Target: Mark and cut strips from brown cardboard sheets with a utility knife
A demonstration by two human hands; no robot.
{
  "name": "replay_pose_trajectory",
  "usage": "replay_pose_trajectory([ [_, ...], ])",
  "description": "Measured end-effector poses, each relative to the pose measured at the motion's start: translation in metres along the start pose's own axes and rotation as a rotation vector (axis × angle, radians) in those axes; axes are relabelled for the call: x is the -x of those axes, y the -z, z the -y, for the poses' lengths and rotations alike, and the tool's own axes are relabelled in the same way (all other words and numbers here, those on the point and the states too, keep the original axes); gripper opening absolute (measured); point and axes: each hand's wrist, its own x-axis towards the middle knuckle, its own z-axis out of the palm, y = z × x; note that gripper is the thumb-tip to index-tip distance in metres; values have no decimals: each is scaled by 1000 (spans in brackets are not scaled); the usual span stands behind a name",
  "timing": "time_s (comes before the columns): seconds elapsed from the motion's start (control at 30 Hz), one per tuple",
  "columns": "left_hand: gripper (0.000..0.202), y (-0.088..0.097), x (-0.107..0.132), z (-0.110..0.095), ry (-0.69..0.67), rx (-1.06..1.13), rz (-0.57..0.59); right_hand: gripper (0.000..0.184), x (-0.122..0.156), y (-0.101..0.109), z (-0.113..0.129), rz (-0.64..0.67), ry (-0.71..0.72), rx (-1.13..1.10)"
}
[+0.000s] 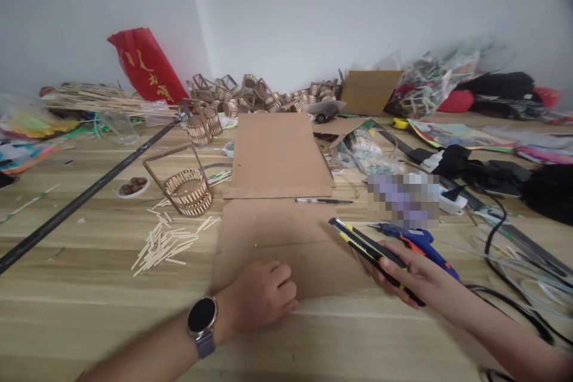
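Note:
My right hand [409,274] grips a black and yellow utility knife [358,240], its tip pointing up-left over the right edge of a flat cardboard sheet [277,230]. My left hand [262,293], with a dark watch on the wrist, rests as a loose fist on the sheet's near edge; nothing shows in it. A second, larger cardboard sheet [277,152] lies just beyond. A black pen [322,200] lies between the two sheets. A blue glue gun [414,239] sits right behind my right hand.
A small slatted wooden basket [185,188] and a scatter of wooden sticks [163,245] lie to the left. A long black rod [85,194] crosses the floor diagonally. Cables, black cloth and bags crowd the right side. More wooden baskets [250,95] line the wall.

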Motion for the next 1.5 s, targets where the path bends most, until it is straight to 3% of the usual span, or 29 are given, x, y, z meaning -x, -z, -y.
replay_pose_trajectory([
  [0.17, 24, 2, -2, 3, 0, 19, 64, 49, 14, -4, -7, -82, -42, -28],
  [0.37, 22, 0, -1, 3, 28, 58, 41, 53, 26, -9, -2, -158, -163, -162],
  [0.7, 22, -1, -2, 3, 32, 56, 54, 62, 40, 2, -16, -251, -312, -305],
  [0.9, 24, -2, 1, 3, 24, 74, -20, 48, 49, 15, -8, -282, -340, -219],
  [1.0, 25, -4, 2, 3, 36, 113, -115, 70, 49, 23, -15, -291, -338, -111],
  [1.07, 23, -5, 1, 4, 42, 156, -180, 74, 47, 30, -24, -301, -292, 38],
  [1.27, 16, -7, 1, 4, 19, 192, -289, 42, 39, 48, -41, -285, -107, 611],
  [1.5, 20, -3, 2, 1, -12, 141, -366, 41, 34, 43, -32, -236, 90, 862],
])
